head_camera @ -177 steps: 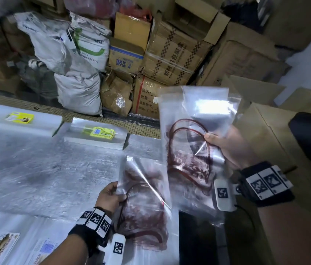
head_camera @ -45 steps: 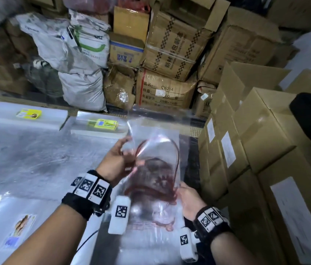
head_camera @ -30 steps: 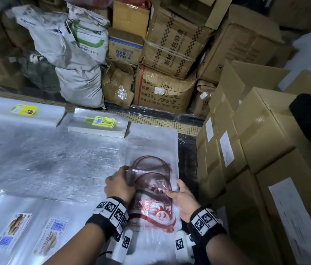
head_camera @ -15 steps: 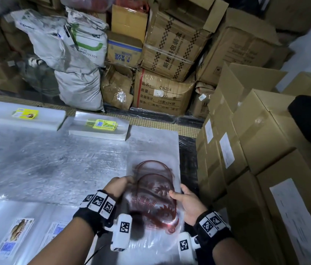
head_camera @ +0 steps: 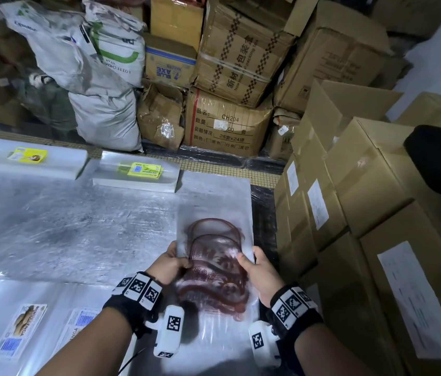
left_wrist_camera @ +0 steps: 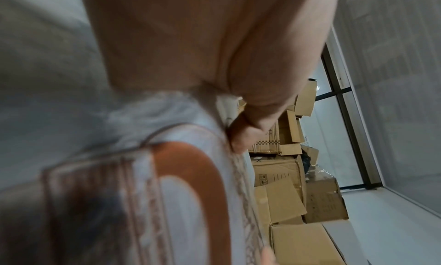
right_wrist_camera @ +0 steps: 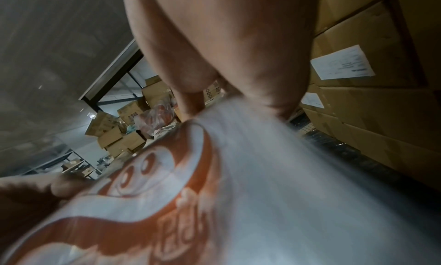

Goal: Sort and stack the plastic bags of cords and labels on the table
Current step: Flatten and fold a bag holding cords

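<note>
You hold the red-printed bag (head_camera: pixel 215 270) low over the clear stack (head_camera: pixel 214 202) at the table's (head_camera: pixel 51 226) right edge, your left hand (head_camera: pixel 169 265) and right hand (head_camera: pixel 258 270) each pinching one side. The slick film may slide askew when you let go, or slip off toward the cardboard boxes (head_camera: pixel 349 199) just beside it.

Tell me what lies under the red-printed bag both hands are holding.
Under the red-printed bag, more clear plastic bags lie flat on the table. Their number and contents are hidden.

Cardboard boxes (head_camera: pixel 230 50) and grey sacks (head_camera: pixel 105 115) are piled along the far side; more taped cartons (head_camera: pixel 371 185) stand at right. Dim light; a dark-framed window (left_wrist_camera: pixel 343 118) shows beyond.
</note>
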The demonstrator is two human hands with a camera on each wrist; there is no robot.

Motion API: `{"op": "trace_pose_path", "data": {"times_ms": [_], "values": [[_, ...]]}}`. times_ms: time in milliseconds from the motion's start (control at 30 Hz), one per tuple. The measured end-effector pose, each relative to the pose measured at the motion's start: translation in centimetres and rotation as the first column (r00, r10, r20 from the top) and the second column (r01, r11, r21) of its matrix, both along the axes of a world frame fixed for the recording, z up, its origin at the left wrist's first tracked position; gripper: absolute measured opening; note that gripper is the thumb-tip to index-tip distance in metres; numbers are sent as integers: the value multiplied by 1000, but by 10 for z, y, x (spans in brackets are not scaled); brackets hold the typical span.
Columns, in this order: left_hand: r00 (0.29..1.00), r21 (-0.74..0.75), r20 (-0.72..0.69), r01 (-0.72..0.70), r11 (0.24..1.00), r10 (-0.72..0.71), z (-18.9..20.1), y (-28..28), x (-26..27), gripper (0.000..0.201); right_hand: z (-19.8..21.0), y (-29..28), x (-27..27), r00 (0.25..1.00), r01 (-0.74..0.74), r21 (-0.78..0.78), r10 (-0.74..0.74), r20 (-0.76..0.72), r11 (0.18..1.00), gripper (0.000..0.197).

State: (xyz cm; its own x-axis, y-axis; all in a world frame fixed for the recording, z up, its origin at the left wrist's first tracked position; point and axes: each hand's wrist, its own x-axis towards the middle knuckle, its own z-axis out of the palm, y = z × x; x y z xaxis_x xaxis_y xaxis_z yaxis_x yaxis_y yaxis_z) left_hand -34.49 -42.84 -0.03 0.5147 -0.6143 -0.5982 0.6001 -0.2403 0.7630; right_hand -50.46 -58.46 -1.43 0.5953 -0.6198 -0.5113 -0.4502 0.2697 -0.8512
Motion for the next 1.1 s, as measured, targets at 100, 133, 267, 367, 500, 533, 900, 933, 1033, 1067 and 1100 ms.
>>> {"op": "trace_pose_path", "data": {"times_ms": [100,133,267,367,500,533,900,933,1033,1067,1100], "values": [[1000,-29,-23,2,1000,-3,-5,4,3,53,12,-2,-1,996,3,198,-19,82,980,27],[999,-43,-38,1,999,-3,-6,4,4,55,12,-4,-2,994,-30,222,6,107,975,41],[998,-80,-66,-2,997,-4,-1,5,5,60,7,-5,-2,988,-65,172,40,146,983,67],[995,-106,-97,-13,994,3,4,3,6,64,10,-5,0,989,-59,148,38,140,987,67],[988,-75,-153,-41,996,29,3,-1,5,60,10,-2,6,999,-28,105,23,49,994,72],[987,-60,-161,-15,998,5,4,1,6,59,8,-2,7,999,-9,108,3,51,994,70],[993,-97,-60,95,991,-101,9,17,5,91,16,-5,3,994,48,200,-67,88,979,53],[995,-124,-69,59,991,-68,8,18,5,93,20,-4,3,992,41,219,-65,107,975,53],[990,-183,-140,-19,983,-6,3,19,2,94,25,-3,0,996,-18,273,-7,91,962,54],[986,-175,-163,-45,984,16,1,19,1,94,25,-2,0,999,-40,279,29,45,960,57],[985,-151,-168,-62,987,36,0,19,-1,92,24,-2,-1,998,-58,281,61,0,958,59]]}}
